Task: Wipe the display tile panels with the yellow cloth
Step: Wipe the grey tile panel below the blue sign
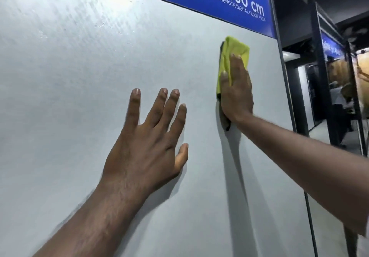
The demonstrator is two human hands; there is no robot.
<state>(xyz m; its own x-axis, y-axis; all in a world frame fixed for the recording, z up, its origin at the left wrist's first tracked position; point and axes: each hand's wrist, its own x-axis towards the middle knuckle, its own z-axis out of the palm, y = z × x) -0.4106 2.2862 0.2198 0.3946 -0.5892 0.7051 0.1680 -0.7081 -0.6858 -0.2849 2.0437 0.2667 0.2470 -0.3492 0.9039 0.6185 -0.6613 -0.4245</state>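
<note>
Head view

- Task item location: I noted the yellow cloth (235, 52) folded into a pad against the grey tile panel (79, 96), in its upper right area. It sat just below the blue sign (229, 3) and near the dark frame (283, 66) at the panel's right edge.
- Key relation: the cloth's long axis ran up and down the panel with a slight tilt. Most of the exposed cloth lay above and to the left of the fingertips. Its lower end was tucked under the palm.
- Right hand (236, 94): it was laid flat on the cloth, fingers (237, 62) straight and together and pointing up toward the sign, thumb alongside on the cloth. It pressed the cloth to the panel and was not curled round it. The forearm reached in from the lower right.
- Left hand (147, 142): it held nothing. Its fingers (162, 104) were straight and spread, with the palm facing the panel. It lay below and to the left of the cloth, well apart from it. I could not confirm contact with the panel.
- Nearer hand: the right hand was on the cloth, so I judged that the stroke belonged to it and that the left hand served as a brace.
- Judgement on the next stroke: with the sign just above and the frame close on the right, I judged the free travel to be down or to the left. A mottled, glare-lit patch showed at the panel's upper left, and I took it as likely unwiped.
</note>
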